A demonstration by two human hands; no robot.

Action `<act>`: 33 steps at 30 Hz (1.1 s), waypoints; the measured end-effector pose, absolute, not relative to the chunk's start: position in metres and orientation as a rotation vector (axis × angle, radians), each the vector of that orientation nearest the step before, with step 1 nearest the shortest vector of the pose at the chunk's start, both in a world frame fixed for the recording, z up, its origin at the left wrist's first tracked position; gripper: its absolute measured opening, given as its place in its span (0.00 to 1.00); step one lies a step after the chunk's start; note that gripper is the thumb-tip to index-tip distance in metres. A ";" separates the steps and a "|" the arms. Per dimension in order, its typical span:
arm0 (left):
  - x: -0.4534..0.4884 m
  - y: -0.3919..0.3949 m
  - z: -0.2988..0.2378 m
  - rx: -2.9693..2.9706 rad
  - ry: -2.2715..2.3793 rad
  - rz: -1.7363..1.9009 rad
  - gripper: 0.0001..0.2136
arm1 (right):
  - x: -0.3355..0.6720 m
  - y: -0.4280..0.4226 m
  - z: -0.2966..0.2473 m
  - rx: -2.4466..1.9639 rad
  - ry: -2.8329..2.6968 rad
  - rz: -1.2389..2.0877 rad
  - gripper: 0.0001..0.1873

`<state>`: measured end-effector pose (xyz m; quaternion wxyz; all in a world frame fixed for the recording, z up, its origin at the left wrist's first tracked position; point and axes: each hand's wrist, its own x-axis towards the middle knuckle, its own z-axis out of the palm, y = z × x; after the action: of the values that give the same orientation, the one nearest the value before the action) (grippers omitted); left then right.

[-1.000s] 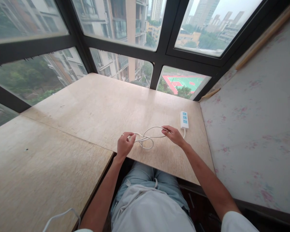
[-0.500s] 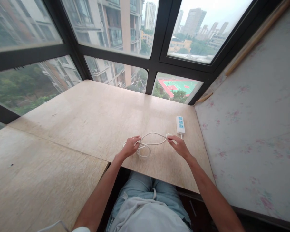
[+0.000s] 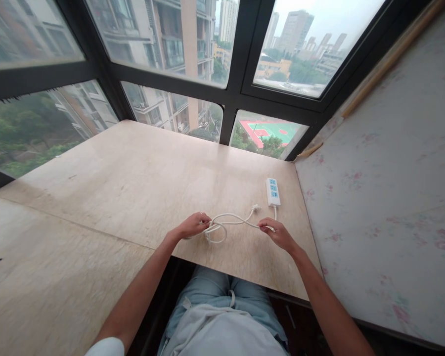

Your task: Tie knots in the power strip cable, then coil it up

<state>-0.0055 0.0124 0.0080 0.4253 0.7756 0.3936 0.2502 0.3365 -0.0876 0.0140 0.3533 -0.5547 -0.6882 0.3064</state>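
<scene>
A white power strip [image 3: 273, 191] with blue sockets lies on the pale wooden tabletop [image 3: 141, 178] near its right edge. Its white cord [image 3: 230, 221] runs toward me in loops, and the plug [image 3: 256, 208] rests just below the strip. My left hand [image 3: 193, 225] is closed on the looped part of the cord near the table's front edge. My right hand [image 3: 279, 233] pinches the cord further right, close under the strip. The cord stretches between both hands.
Dark-framed windows [image 3: 241, 64] surround the table at the back and left. A floral-patterned wall panel [image 3: 385, 198] stands along the right edge. A second wooden board [image 3: 52, 282] joins at the near left. My lap [image 3: 222, 316] is below the front edge.
My right hand has slid down the cord toward me and let the big loop flatten; the plug now lies free on the table. My left hand has kept hold of the loops.
</scene>
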 end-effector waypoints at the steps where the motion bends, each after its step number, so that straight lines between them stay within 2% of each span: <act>1: -0.006 0.012 0.005 1.939 0.970 0.601 0.09 | 0.335 -0.087 0.013 -1.433 -1.779 0.789 0.09; 3: -0.007 0.011 0.000 1.933 0.933 0.537 0.10 | 0.331 -0.086 0.011 -1.413 -1.790 0.791 0.09; 8: -0.009 0.008 -0.009 1.703 1.219 0.765 0.12 | 0.323 -0.086 0.005 -1.360 -1.887 0.882 0.09; 16: -0.002 0.005 -0.021 0.836 1.126 1.112 0.15 | 0.316 -0.087 -0.019 -1.503 -1.912 0.897 0.09; 26: -0.003 0.005 -0.030 0.661 1.121 1.259 0.16 | 0.314 -0.077 -0.031 -1.671 -1.873 0.616 0.10; 33: -0.007 -0.002 -0.029 0.720 1.196 1.156 0.15 | 0.312 -0.061 -0.040 -1.637 -1.778 0.755 0.19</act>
<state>-0.0069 -0.0024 -0.0287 0.6167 0.3125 0.5193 0.5023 0.3124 -0.0610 -0.0395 0.3000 -0.6167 -0.6700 0.2843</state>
